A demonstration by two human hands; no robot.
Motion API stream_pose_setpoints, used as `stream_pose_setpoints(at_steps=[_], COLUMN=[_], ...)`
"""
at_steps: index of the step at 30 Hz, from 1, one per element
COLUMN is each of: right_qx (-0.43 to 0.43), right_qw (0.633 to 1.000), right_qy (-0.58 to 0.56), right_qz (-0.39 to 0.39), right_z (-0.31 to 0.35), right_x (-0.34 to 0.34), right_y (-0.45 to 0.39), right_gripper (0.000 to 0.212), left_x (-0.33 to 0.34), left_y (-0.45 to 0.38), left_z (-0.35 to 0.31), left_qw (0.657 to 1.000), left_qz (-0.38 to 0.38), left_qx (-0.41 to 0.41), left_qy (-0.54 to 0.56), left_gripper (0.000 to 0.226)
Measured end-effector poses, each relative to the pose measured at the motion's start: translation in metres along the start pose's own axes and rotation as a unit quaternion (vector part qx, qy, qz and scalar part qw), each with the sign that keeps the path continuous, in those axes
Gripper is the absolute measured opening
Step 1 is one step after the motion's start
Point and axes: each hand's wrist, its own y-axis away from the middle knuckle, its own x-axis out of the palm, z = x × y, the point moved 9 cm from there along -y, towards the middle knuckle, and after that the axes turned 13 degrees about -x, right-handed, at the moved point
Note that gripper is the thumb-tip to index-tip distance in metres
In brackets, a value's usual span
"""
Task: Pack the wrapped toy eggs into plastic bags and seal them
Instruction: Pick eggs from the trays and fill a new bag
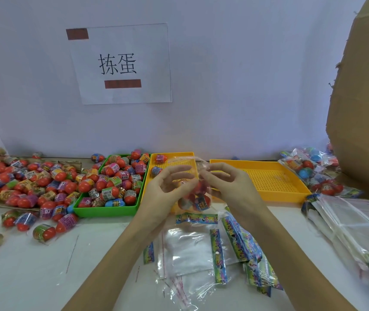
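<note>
Between my hands hangs a clear plastic bag [196, 199] with several wrapped toy eggs inside. My left hand [165, 187] pinches the bag's top on the left, and my right hand [226, 182] pinches its top edge on the right. The bag is held above the near edge of a yellow tray [179, 160] that holds two loose eggs [156, 170]. A green tray [109, 209] full of wrapped eggs sits to the left. More wrapped eggs [22, 180] lie heaped on the table at far left.
Empty clear bags with colourful header cards [215, 254] lie on the white table in front of me. A second yellow tray [266, 194] sits right of centre. Filled bags [309, 169] and a stack of empty bags [349, 223] lie at right, beside a cardboard box [363, 97].
</note>
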Motion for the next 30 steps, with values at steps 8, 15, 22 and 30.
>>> stream_pose_setpoints(at_steps=[8, 15, 22, 30], right_qx=[-0.008, 0.028, 0.042, 0.057], right_qw=[0.998, 0.984, 0.991, 0.983], right_qy=[-0.044, -0.171, -0.040, -0.052], right_qz=[0.051, 0.029, 0.120, 0.166], right_z=[0.012, 0.005, 0.004, 0.009], right_x=[0.013, 0.009, 0.003, 0.007], right_y=[0.001, -0.004, -0.002, 0.003], right_gripper=[0.037, 0.016, 0.044, 0.024], left_x=[-0.019, -0.018, -0.022, -0.021], left_y=[0.000, 0.004, 0.004, 0.005], left_z=[-0.003, -0.014, -0.015, -0.014], left_qw=[0.996, 0.996, 0.995, 0.994], left_qz=[-0.080, -0.082, -0.088, -0.096], left_qx=[0.011, 0.041, 0.044, 0.039], left_qy=[0.038, -0.005, 0.000, -0.029], left_gripper=[0.017, 0.018, 0.014, 0.017])
